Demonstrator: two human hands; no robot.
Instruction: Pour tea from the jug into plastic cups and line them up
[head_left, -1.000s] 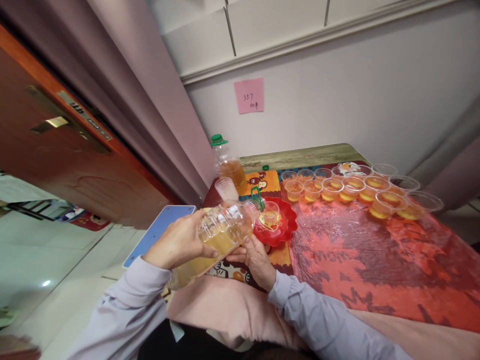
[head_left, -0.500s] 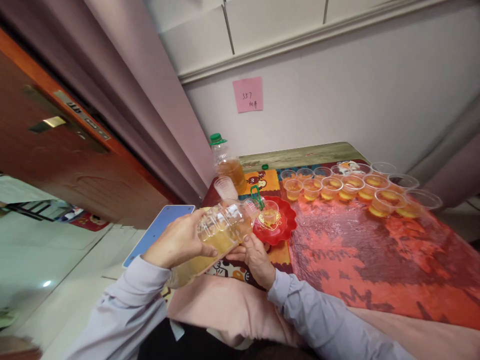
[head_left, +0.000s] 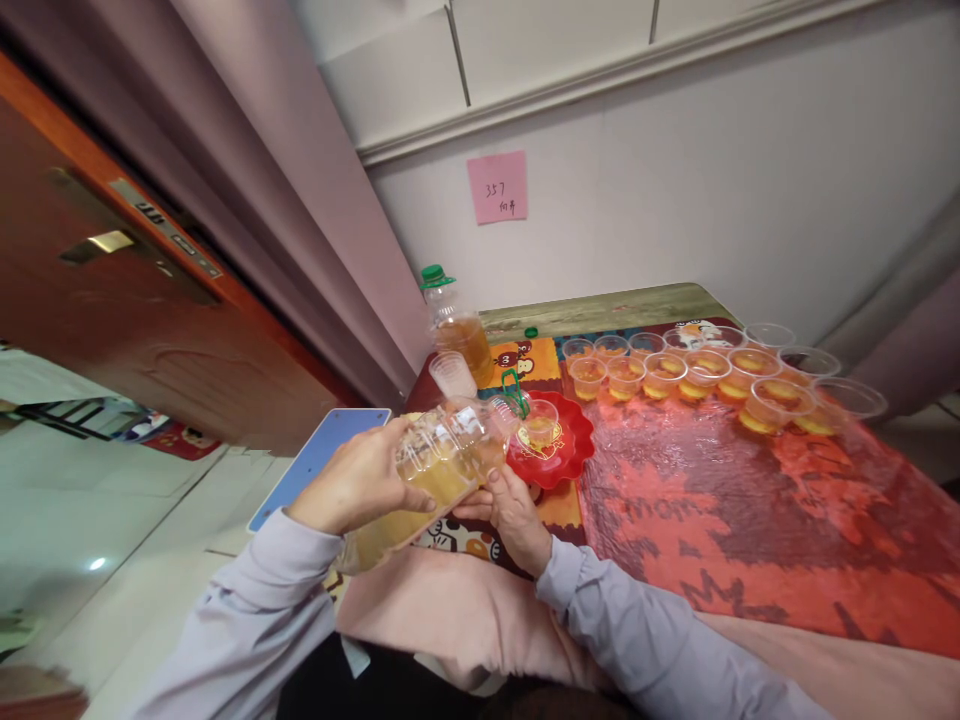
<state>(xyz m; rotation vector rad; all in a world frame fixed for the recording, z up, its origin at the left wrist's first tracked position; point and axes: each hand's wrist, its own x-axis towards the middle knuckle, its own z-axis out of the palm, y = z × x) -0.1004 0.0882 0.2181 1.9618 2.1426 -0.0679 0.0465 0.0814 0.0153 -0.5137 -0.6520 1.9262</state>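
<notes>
A large clear bottle (head_left: 439,460) of yellow liquid lies tilted between my hands, its mouth toward the right. My left hand (head_left: 360,478) is wrapped round its body from the left. My right hand (head_left: 514,515) grips it from below, near the neck. The green handle ring (head_left: 514,392) hangs at the bottle's neck. Just beyond the mouth, a clear plastic cup (head_left: 541,425) with some yellow liquid stands on a red scalloped plate (head_left: 574,440). Whether liquid is flowing is too small to tell.
Several clear cups with yellow liquid (head_left: 665,375) stand in rows on the red-covered table (head_left: 675,500). At the back left are a second bottle (head_left: 461,335) with a green cap and a stack of cups (head_left: 452,376). A loose green cap (head_left: 531,332) lies behind; a blue stool (head_left: 322,450) is left.
</notes>
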